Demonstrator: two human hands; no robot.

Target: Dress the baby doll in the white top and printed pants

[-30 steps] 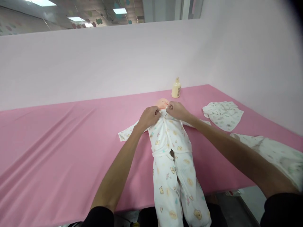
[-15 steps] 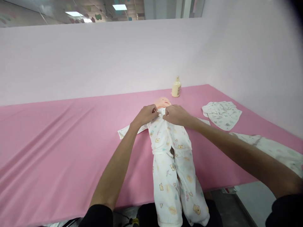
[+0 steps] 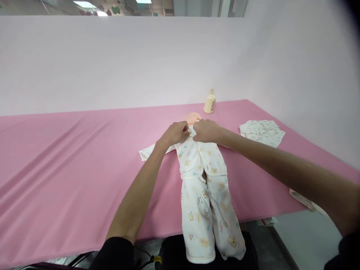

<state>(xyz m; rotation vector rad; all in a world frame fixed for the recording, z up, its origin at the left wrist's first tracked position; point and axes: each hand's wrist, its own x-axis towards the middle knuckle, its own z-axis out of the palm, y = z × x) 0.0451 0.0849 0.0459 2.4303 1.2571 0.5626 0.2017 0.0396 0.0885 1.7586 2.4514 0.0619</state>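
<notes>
A baby doll (image 3: 193, 117) lies on its back on the pink table cover, its head mostly hidden behind my hands. It wears a white baby jacket (image 3: 189, 159) printed with small bears, with one sleeve stretched out to the left. Matching white pants (image 3: 198, 217) hang over the table's front edge towards me. At the left of the neckline my left hand (image 3: 176, 134) pinches the jacket's collar. My right hand (image 3: 207, 131) is closed on the collar's right side, its fingertips hidden. A small gap of white cloth shows between the two hands.
A cream pump bottle (image 3: 209, 103) stands behind the doll by the wall. To the right lies a folded white printed cloth (image 3: 262, 132). Another white cloth (image 3: 302, 198), mostly hidden by my right forearm, lies near the right front edge of the pink table cover (image 3: 84, 168).
The view has tilted slightly down. My right forearm has shifted, covering more of the white cloths on the right. Both hands stay at the collar.
</notes>
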